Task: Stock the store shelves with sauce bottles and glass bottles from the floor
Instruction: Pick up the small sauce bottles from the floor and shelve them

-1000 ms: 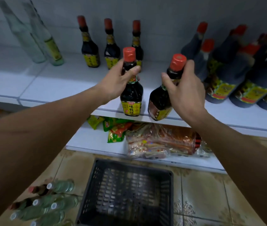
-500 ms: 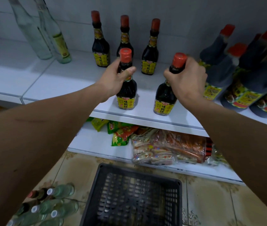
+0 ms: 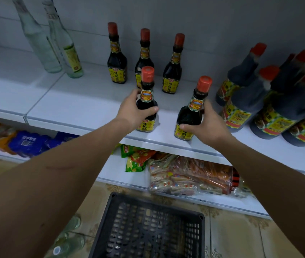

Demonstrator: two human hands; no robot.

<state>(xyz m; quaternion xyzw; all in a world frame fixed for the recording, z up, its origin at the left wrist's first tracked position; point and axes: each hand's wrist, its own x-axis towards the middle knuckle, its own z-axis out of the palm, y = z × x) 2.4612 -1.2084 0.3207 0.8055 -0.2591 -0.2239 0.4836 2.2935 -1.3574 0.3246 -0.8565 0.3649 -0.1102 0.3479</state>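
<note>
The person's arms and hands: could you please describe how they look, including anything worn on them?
Both forearms are bare right up to the frame's edge: no sleeves, gloves, watch, bracelets or rings show. The left hand and right hand are uncovered. The left forearm bears a thin, curved scratch-like mark on its upper side. The right forearm shows no markings.

Hands grip 2 sauce bottles on shelf.

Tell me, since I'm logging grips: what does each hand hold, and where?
Left hand grips one sauce bottle at its shoulder; right hand another round its body.
</note>
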